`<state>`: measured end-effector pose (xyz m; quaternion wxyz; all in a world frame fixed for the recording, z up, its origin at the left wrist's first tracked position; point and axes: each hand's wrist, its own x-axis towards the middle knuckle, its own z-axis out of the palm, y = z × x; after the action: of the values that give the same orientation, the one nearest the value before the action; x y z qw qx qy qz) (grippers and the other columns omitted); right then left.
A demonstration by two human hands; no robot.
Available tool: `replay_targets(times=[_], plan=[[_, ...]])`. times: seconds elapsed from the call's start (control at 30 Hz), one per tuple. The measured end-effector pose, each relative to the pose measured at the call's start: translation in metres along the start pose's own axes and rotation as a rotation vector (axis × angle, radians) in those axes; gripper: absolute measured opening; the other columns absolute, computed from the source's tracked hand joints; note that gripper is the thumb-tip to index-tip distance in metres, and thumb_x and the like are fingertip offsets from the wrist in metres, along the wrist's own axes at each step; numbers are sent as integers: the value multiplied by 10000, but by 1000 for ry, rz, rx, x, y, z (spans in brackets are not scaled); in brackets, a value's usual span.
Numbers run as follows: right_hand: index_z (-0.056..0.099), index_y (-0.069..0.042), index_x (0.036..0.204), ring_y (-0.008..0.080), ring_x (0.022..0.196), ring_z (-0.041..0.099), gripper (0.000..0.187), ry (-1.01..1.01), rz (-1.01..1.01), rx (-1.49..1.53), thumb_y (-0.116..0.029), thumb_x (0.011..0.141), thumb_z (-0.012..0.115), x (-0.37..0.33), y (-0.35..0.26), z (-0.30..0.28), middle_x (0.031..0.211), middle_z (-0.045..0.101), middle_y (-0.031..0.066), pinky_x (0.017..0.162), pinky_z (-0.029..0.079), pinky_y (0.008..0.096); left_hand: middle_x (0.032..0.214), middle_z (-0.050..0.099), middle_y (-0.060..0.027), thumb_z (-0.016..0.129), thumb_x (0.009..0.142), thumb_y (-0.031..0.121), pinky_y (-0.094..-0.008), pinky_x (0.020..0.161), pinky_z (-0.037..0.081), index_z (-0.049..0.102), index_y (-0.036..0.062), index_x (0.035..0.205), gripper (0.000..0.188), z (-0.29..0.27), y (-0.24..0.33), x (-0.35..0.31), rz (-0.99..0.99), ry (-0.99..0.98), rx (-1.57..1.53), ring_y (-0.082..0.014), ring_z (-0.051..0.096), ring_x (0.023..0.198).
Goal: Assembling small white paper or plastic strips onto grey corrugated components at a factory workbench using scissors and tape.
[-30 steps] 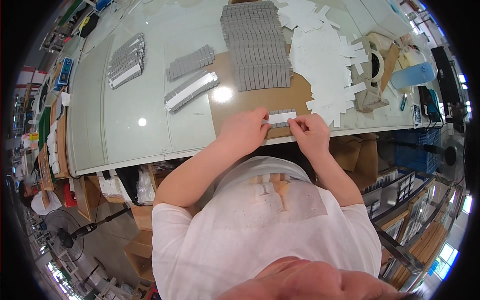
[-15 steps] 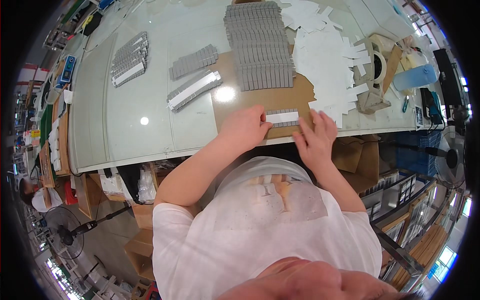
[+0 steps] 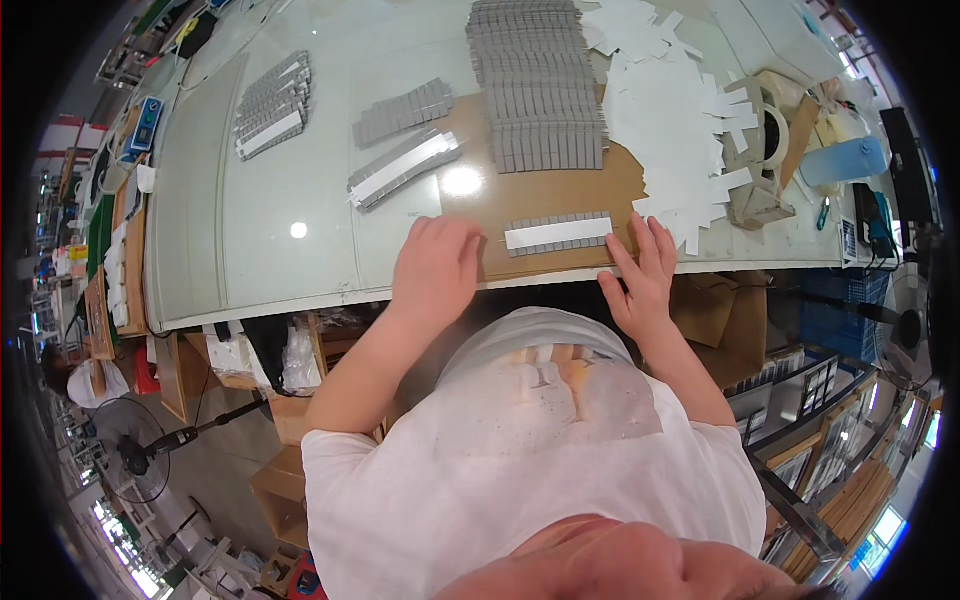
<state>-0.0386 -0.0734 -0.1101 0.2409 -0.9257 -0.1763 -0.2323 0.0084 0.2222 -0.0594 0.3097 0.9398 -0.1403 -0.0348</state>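
Note:
On a brown cardboard sheet [image 3: 470, 215] near the table's front edge lies a row of small grey pieces with a white strip [image 3: 558, 234] laid along it. My right hand [image 3: 645, 272] is open at the row's right end, fingers apart, one fingertip at or just beside the strip's end. To the left, apart from the row, my left hand [image 3: 438, 265] rests over the cardboard's left edge, fingers extended and holding nothing visible. Beyond it are another grey row with a white strip [image 3: 405, 170] and a bare grey row [image 3: 403, 112].
A large block of grey rows [image 3: 540, 85] stands at the cardboard's back. Loose white strips [image 3: 665, 140] are heaped to its right, beside a tape dispenser [image 3: 765, 150] and a blue bottle [image 3: 845, 158]. A stack of grey rows [image 3: 275, 105] sits far left.
My left hand has let go of the row's left end and moved left, baring the whole white strip. My right hand stays near the right end. The view has shifted slightly.

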Motion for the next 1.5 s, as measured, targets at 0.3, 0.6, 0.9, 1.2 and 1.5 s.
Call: replay_targets(times=[0.3,0.6,0.9,1.2,1.5], plan=[[710,-144,1183,349,1358,420,420,-189,-116,34,-350,821,768,36,-52,18,1435,523,147,1148,258,565,1351,532,-54,800,755,347,-448,1032,341,660,166,1237,534,33,-1,-25,473,252,280,-279,460,1257],[692,-110,1213,398,1331,446,420,-40,77,-291,-322,851,729,2,-2,-12,1432,532,156,1124,242,609,1380,532,-63,784,777,399,-463,1065,299,686,179,1236,518,32,-3,-25,437,216,222,-318,424,1290],[645,-44,1235,367,1351,453,499,-284,-228,100,-323,831,734,16,-34,3,1394,576,123,1129,307,571,1063,729,-90,540,1049,225,-261,604,482,654,22,1187,270,37,-8,-70,-582,-463,-1081,-166,695,798],[673,-65,972,285,869,636,158,50,-45,-131,-81,820,718,105,36,9,867,675,66,831,463,399,978,751,-116,638,976,267,-279,569,499,685,-26,1099,321,-31,-22,-50,-614,-27,-998,-148,672,670],[696,-88,914,214,818,630,105,-80,-169,-313,-76,810,707,119,56,24,832,660,15,818,447,382,827,716,-108,668,924,422,-322,609,477,701,6,972,420,-103,-97,40,-682,32,-301,-200,638,653]])
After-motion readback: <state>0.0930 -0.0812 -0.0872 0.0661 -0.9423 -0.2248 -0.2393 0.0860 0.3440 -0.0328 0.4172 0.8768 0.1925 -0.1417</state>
